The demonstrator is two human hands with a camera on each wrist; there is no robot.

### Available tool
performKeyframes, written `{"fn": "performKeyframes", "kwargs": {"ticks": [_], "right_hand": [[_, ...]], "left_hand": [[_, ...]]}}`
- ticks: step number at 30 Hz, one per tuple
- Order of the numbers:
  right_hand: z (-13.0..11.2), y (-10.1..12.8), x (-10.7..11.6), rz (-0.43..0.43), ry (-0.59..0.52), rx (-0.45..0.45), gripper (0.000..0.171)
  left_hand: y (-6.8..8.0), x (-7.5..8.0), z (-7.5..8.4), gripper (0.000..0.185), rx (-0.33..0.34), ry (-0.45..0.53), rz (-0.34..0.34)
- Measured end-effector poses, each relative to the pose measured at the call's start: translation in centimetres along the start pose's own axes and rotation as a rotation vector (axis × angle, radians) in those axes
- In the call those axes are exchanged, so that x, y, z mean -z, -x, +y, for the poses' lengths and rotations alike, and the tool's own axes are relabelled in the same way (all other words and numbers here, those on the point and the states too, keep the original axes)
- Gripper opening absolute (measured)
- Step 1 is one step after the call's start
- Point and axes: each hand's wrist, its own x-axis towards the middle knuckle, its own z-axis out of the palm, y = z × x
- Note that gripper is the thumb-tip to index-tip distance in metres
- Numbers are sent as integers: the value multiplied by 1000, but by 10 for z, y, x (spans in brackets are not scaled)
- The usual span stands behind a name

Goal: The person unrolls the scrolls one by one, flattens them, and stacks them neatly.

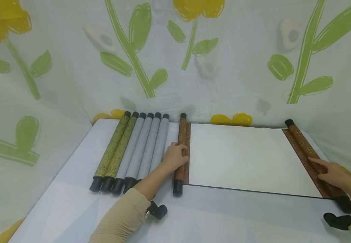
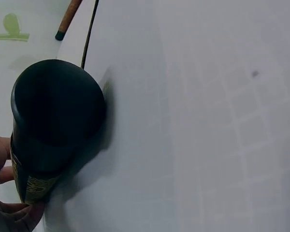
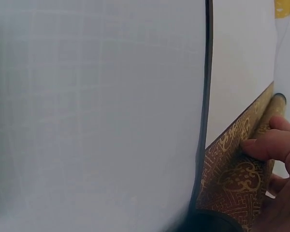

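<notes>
Scroll (image 1: 242,158) unrolled, blank white, brown patterned ends; left hand (image 1: 175,157) grasps left roller (image 1: 181,152), right hand (image 1: 333,173) fingers flat on right roller (image 1: 304,143).

In the left wrist view the left hand (image 2: 5,193) was cut off by the frame's edge, and the roller's black end cap (image 2: 55,116) loomed close and blurred. The right hand (image 3: 280,164) ran off the right wrist picture. The right roller (image 1: 312,155) lay partly hidden beneath that hand.

No readable text, label, brand or number shows anywhere, only woven ornament on the scroll's (image 1: 248,157) brown borders.
</notes>
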Motion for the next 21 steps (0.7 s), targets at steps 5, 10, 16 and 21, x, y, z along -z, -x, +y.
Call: {"fn": "performKeyframes", "kwargs": {"ticks": [5, 10, 16, 21], "right_hand": [[0, 1, -1, 14, -21, 1, 74], [1, 1, -2, 19, -30, 8, 71], [1, 0, -5, 24, -40, -1, 69], [1, -1, -5, 14, -43, -4, 68]], "left_hand": [[1, 2, -2, 45, 4, 14, 0], [1, 3, -2, 46, 5, 46, -3], [1, 6, -3, 46, 12, 38, -9], [1, 6, -4, 46, 11, 27, -18]]}}
